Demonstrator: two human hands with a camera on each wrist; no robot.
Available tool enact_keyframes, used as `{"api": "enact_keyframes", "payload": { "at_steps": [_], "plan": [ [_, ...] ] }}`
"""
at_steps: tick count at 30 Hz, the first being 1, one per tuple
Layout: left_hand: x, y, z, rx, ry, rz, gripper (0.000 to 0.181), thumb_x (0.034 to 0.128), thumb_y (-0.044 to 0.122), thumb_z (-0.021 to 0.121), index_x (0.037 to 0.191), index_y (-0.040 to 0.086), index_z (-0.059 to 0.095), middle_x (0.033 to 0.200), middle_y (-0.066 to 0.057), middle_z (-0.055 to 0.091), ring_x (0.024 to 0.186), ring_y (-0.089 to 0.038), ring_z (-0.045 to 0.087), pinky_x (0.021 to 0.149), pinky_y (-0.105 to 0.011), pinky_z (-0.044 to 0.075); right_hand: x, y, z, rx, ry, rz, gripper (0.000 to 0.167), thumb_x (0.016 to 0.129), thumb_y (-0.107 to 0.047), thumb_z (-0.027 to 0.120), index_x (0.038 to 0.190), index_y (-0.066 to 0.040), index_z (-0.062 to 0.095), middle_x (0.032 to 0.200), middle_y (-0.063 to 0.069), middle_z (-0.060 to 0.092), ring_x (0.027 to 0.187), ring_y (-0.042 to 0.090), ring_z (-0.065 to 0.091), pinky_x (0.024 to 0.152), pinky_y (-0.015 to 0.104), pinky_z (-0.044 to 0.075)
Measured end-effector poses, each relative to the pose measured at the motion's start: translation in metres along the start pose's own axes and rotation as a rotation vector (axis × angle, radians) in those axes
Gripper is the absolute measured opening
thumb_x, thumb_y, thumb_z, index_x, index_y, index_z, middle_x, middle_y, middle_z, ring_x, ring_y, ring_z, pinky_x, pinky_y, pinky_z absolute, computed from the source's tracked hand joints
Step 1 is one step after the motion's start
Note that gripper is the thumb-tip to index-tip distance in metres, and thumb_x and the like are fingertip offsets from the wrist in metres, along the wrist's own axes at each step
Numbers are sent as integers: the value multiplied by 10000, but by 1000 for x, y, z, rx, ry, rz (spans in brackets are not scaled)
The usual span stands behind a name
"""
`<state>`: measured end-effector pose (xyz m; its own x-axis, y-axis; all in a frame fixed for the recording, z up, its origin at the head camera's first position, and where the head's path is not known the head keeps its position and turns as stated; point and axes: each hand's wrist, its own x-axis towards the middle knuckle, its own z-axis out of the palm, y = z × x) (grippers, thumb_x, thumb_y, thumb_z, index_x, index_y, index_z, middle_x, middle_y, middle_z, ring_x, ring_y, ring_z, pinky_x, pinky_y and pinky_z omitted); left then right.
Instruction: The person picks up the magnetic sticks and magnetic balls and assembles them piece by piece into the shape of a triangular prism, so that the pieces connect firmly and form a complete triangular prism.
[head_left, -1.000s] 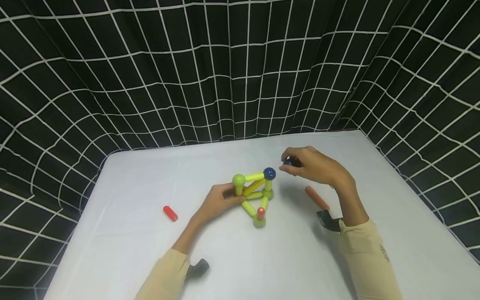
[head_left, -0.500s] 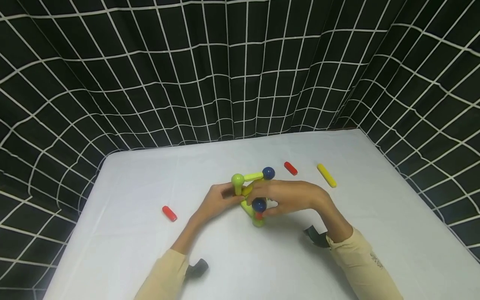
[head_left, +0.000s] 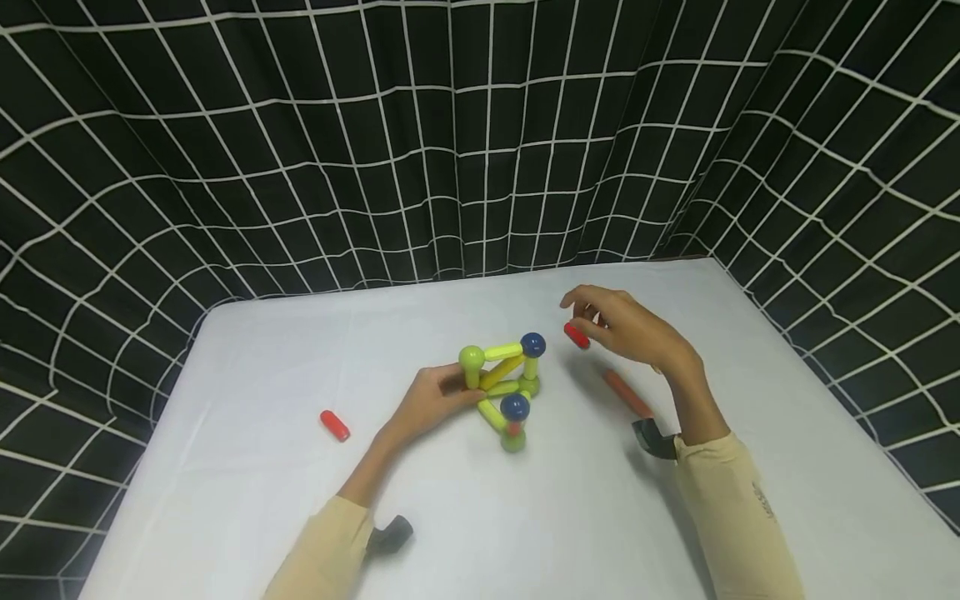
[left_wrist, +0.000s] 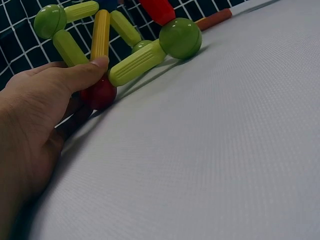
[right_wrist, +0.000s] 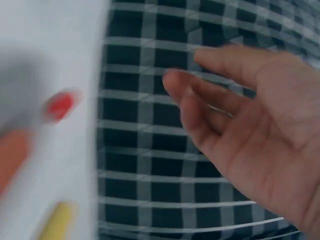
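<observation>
A frame of magnetic sticks and balls stands on the white table, with light green sticks (head_left: 491,415), a yellow stick (head_left: 501,372) and a green ball (head_left: 472,358) at the top left. My left hand (head_left: 431,406) grips its left corner, the thumb across the stick ends above a red ball (left_wrist: 99,93). At the front, a blue ball (head_left: 515,407) sits on a short upright red stick; another blue ball (head_left: 533,345) tops the back right corner. My right hand (head_left: 633,327), loosely bent and holding nothing, hovers by a loose red stick (head_left: 577,335), apart from it in the right wrist view.
An orange-red stick (head_left: 628,393) lies beneath the right wrist, and a yellow stick (right_wrist: 57,225) shows in the right wrist view. Another short red stick (head_left: 334,425) lies left of the left hand. A black curtain with white grid lines (head_left: 465,150) surrounds the table.
My right hand brought a blue ball to the front red stick, let go of it there, and moved back to the right. The left hand has kept its grip on the frame.
</observation>
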<state>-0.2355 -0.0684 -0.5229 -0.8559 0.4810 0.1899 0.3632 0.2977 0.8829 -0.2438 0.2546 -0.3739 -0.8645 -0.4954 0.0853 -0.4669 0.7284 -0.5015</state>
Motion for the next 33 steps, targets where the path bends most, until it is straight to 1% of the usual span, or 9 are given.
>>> {"api": "enact_keyframes", "payload": {
  "at_steps": [2, 4, 8, 11, 14, 19, 24, 28, 33],
  "plan": [
    [0, 0, -1, -7, 0, -3, 395, 920, 267, 803, 1297, 189, 717, 1311, -11, 750, 1257, -205, 692, 1118, -417, 529, 7, 20, 10, -34, -5, 91, 338, 1018, -36, 616, 1355, -13, 624, 1154, 181, 709, 1042, 304, 674, 931, 459, 588],
    [0, 0, -1, -14, -3, -3, 395, 924, 266, 800, 1300, 184, 715, 1317, -17, 747, 1259, -211, 691, 1119, -420, 529, 11, 35, 21, -76, -74, 167, 395, 1017, -45, 628, 1410, -22, 606, 1285, 210, 671, 1171, 355, 648, 1033, 525, 556],
    [0, -1, -1, -23, -7, -4, 398, 930, 272, 794, 1309, 181, 710, 1326, -21, 743, 1265, -216, 688, 1118, -420, 531, 12, 48, 33, -90, -182, 282, 420, 976, -33, 682, 1392, -76, 643, 1364, 170, 660, 1274, 364, 605, 1114, 584, 497],
    [0, -2, 0, -25, -4, -5, 401, 928, 268, 796, 1311, 185, 710, 1327, -18, 743, 1270, -216, 685, 1119, -422, 530, 13, 51, 36, -68, -157, 288, 341, 950, -3, 701, 1285, -59, 671, 1241, 155, 699, 1161, 340, 632, 1051, 567, 535],
    [0, -2, 0, -29, -2, -4, 410, 926, 265, 799, 1316, 182, 707, 1330, -22, 741, 1269, -222, 686, 1119, -430, 529, 14, 53, 40, -79, -149, 285, 367, 962, -23, 702, 1319, -38, 615, 1179, 146, 697, 1072, 297, 635, 997, 515, 561],
    [0, -1, 1, -38, -5, -14, 417, 925, 263, 801, 1322, 179, 705, 1338, -25, 737, 1273, -225, 684, 1124, -434, 525, 15, 50, 44, -125, -195, 303, 448, 970, 77, 591, 1397, -59, 585, 1242, 143, 683, 1122, 283, 614, 1062, 514, 535],
    [0, 0, 1, -35, -9, -19, 419, 924, 251, 801, 1325, 176, 704, 1346, -26, 734, 1281, -224, 681, 1128, -431, 523, 10, 36, 30, -142, -146, 210, 472, 896, 172, 602, 1320, -25, 665, 1159, 131, 698, 1059, 281, 627, 1021, 510, 560],
    [0, 0, 1, -24, -13, -21, 404, 926, 238, 800, 1315, 178, 709, 1338, -22, 738, 1280, -217, 682, 1125, -420, 525, 4, 14, 12, -128, -72, 48, 365, 870, 146, 702, 1183, -37, 747, 1084, 80, 715, 1011, 246, 644, 964, 479, 597],
    [0, 2, 0, -3, -10, -9, 391, 926, 258, 799, 1300, 180, 717, 1318, -15, 748, 1272, -208, 685, 1125, -418, 525, -4, -26, 1, -98, -43, -141, 319, 832, 75, 810, 1076, -128, 770, 1116, 6, 711, 1087, 189, 635, 965, 418, 610]
  ]
}}
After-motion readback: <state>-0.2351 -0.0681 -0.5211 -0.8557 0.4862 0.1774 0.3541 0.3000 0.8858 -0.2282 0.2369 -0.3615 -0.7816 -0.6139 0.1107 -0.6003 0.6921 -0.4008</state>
